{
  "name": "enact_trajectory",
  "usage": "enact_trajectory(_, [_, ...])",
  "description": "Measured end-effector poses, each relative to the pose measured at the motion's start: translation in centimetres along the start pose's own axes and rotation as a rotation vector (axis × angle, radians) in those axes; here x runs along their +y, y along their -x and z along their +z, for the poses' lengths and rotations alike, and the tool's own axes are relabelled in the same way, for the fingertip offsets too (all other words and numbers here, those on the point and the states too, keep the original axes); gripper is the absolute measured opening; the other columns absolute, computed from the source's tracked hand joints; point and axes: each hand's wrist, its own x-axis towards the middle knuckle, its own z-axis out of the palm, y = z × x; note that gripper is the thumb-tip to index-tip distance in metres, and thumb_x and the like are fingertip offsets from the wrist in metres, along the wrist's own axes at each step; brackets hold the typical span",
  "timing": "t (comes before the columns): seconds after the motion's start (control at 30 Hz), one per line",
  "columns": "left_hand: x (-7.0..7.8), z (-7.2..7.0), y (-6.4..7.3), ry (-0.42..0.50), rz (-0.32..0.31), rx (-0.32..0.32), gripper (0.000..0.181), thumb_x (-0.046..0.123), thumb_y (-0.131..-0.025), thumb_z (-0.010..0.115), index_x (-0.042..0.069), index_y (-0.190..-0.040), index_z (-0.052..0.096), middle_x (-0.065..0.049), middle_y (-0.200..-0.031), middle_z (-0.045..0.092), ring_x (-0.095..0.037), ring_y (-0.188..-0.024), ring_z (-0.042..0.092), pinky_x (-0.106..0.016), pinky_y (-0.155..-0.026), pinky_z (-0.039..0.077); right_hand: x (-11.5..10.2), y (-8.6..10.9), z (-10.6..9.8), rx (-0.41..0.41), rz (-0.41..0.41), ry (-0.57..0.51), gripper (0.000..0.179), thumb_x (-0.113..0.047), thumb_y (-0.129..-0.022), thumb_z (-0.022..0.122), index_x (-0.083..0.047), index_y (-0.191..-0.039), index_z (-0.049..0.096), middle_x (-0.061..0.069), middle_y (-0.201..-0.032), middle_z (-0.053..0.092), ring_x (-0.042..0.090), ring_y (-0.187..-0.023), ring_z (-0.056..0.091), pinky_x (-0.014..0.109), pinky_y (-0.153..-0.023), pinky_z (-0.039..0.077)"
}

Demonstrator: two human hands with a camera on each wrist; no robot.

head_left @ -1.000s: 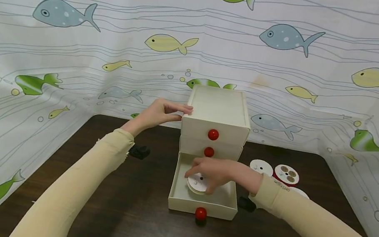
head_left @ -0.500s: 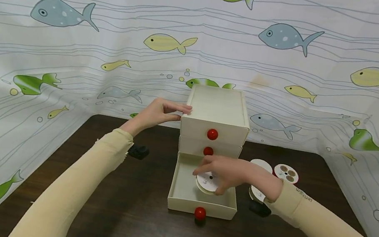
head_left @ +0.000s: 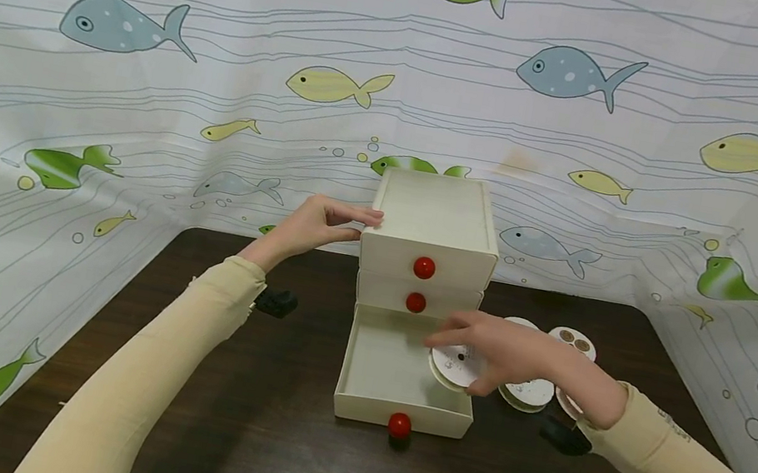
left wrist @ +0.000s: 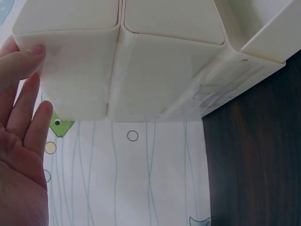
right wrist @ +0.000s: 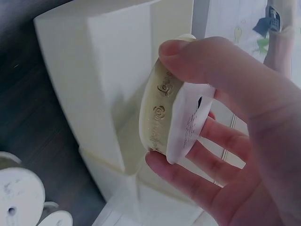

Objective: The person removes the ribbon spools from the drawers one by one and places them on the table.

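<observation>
A cream cabinet (head_left: 439, 209) has three drawers with red knobs, and its bottom drawer (head_left: 356, 408) is pulled out. My left hand (head_left: 316, 225) rests at the cabinet's upper left edge, fingertips on top and thumb lower at the side. In the left wrist view its fingers lie fairly straight against the cream side panel (left wrist: 75, 80). My right hand (head_left: 511, 349) pinches a ribbon spool (head_left: 453, 365) over the right side of the open drawer. The right wrist view shows cream ribbon with gold lettering and a rose wound on the spool (right wrist: 160, 113), thumb and fingertips at its rims.
Several more white-faced ribbon spools (head_left: 528, 395) sit on the dark table (head_left: 279, 456) right of the cabinet, partly hidden by my right forearm. Behind and at both sides hangs a white sheet (head_left: 341, 18) printed with fish.
My right hand has moved right with the spool, from the middle of the bottom drawer to its right side wall. The left hand stays at the cabinet's edge.
</observation>
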Motion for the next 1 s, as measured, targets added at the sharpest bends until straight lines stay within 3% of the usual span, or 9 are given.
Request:
enact_trajectory(0.4, [0.3, 0.1, 0.0, 0.011, -0.010, 0.004, 0.031, 0.004, -0.094, 0.064, 0.011, -0.123, 0.071, -0.005, -0.142, 0.060, -0.016, -0.138, 0.051, -0.037, -0.105, 0.050, 1.4, 4.8, 1.1, 0.082, 0.122, 0.002, 0.078, -0.027, -0.071, 0.088, -0.031, -0.141, 0.055, -0.007, -0.124, 0.057, 0.014, -0.112, 0.052, 0.024, -0.080, 0.052])
enact_trajectory(0.63, [0.0, 0.1, -0.1, 0.016, 0.001, 0.004, 0.030, 0.004, -0.095, 0.064, 0.010, -0.123, 0.072, -0.005, -0.141, 0.060, -0.016, -0.138, 0.051, -0.035, -0.103, 0.052, 1.3, 7.6, 2.0, 0.072, 0.216, -0.045, 0.078, -0.027, -0.071, 0.087, -0.028, -0.142, 0.055, -0.002, -0.130, 0.056, 0.016, -0.113, 0.050, 0.025, -0.079, 0.053])
enact_trajectory(0.83, [0.0, 0.1, 0.0, 0.010, 0.007, 0.009, 0.031, 0.004, -0.094, 0.065, 0.010, -0.123, 0.072, -0.005, -0.141, 0.061, -0.016, -0.138, 0.051, -0.036, -0.104, 0.051, 1.4, 9.3, 3.7, 0.092, 0.234, -0.043, 0.079, -0.025, -0.070, 0.087, -0.033, -0.142, 0.054, -0.006, -0.127, 0.055, 0.013, -0.111, 0.050, 0.025, -0.079, 0.053])
enact_trajectory(1.0, [0.0, 0.1, 0.0, 0.011, 0.008, 0.012, 0.031, 0.004, -0.094, 0.065, 0.010, -0.123, 0.072, -0.005, -0.141, 0.061, -0.016, -0.138, 0.051, -0.036, -0.105, 0.050, 1.4, 10.3, 5.3, 0.109, 0.202, -0.044, 0.079, -0.025, -0.069, 0.087, -0.034, -0.140, 0.055, -0.007, -0.126, 0.055, 0.010, -0.108, 0.049, 0.024, -0.079, 0.052])
